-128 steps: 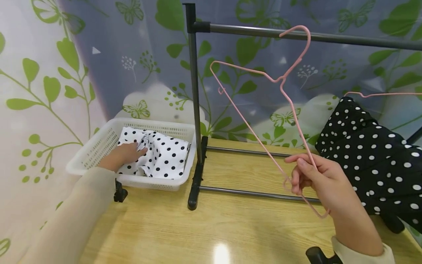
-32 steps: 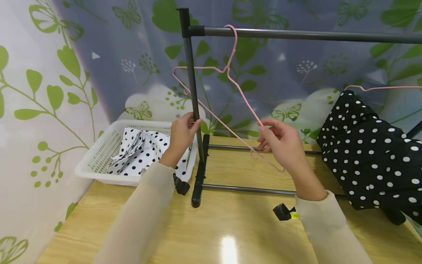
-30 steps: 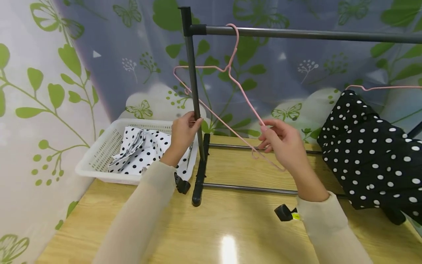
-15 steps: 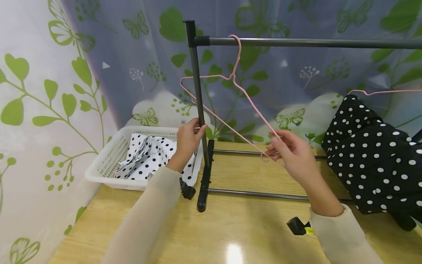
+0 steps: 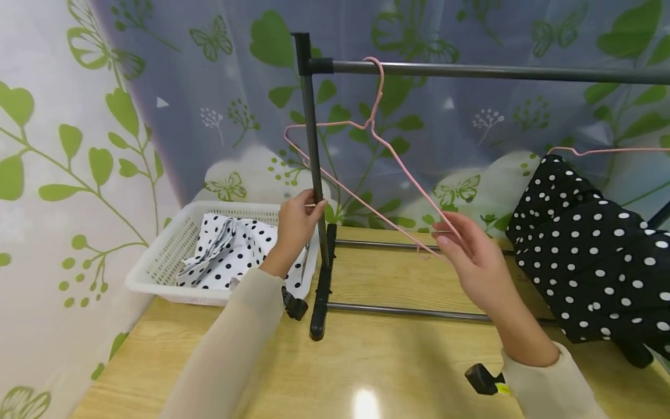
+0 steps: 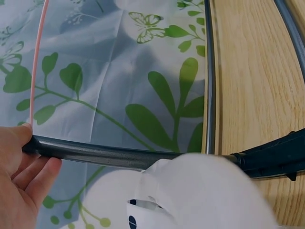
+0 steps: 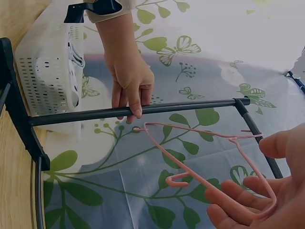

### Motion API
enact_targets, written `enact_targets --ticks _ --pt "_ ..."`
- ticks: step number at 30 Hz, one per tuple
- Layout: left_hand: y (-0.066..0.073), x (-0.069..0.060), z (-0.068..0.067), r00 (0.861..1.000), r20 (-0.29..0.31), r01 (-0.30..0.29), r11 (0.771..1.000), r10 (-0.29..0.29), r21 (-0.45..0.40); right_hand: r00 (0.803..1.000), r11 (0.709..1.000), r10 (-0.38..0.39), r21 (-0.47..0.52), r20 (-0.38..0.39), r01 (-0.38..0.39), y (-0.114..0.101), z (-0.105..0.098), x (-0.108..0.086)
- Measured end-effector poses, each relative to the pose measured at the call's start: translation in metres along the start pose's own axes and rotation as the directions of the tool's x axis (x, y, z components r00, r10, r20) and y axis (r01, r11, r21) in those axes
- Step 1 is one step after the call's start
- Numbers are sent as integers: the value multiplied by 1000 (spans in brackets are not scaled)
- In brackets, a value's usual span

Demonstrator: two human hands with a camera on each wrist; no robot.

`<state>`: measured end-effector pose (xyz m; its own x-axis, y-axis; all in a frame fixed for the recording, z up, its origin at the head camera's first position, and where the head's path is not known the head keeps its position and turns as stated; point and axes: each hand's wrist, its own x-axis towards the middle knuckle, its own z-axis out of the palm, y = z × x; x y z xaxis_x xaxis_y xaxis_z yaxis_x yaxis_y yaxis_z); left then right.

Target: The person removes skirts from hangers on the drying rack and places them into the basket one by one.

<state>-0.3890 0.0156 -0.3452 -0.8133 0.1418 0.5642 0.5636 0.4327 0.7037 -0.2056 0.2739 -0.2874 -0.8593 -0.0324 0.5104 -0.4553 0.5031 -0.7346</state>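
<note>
A pink hanger (image 5: 405,169) hooks over the top bar of a dark metal rack (image 5: 471,71), near its left end. The left hand (image 5: 295,224) grips the rack's left upright below the hanger's shoulder level; the left wrist view shows that hand (image 6: 21,179) with its thumb at the post. At the hanger's lower right corner is the right hand (image 5: 484,267). In the right wrist view the corner of the hanger (image 7: 205,181) lies across the loosely bent fingers of the right hand (image 7: 267,195), with the thumb held away from the wire.
A white perforated basket (image 5: 154,262) with dotted white cloth (image 5: 225,256) stands left of the rack. Black dotted cloth (image 5: 591,250) hangs from another pink hanger (image 5: 617,151) at the right. The rack's lower rails (image 5: 408,311) run just above the wooden table (image 5: 398,361).
Since the earliest frame the left hand has moved from the basket's cloth to the rack's upright, and the hanger now hangs on the bar. Lately the right hand has slid toward the hanger's lower corner, its grasp loosened.
</note>
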Motion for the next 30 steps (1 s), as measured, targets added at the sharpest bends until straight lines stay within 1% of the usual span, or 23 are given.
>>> enact_targets --ticks 4,7,10,12,17,22,25,30 --pt "0 -2 0 1000 -10 -10 1000 10 7 1000 1000 -14 -4 6 14 4 -1 -3" --pt "-1 -2 2 1000 -24 -19 1000 19 6 999 999 -32 7 -6 32 5 -3 -5" --pt "-1 -1 3 1000 -23 -21 1000 21 -2 998 999 -48 -13 -32 48 5 -6 -7" --pt "-1 -1 3 1000 -19 -16 1000 15 -5 998 998 -50 -45 -47 48 5 -10 -9" --pt "-3 -1 3 1000 -24 -14 1000 13 -5 996 992 -32 -127 -89 20 8 -20 -14" --pt "-4 -3 3 1000 -17 -12 1000 12 -7 991 985 -17 -171 -132 -6 10 -31 -19" --pt "-4 -3 5 1000 -18 -18 1000 17 -17 990 982 0 -185 -143 -27 10 -38 -22" --pt "-3 -3 5 999 -38 -21 1000 21 -19 989 976 24 -211 -146 -55 14 -47 -26"
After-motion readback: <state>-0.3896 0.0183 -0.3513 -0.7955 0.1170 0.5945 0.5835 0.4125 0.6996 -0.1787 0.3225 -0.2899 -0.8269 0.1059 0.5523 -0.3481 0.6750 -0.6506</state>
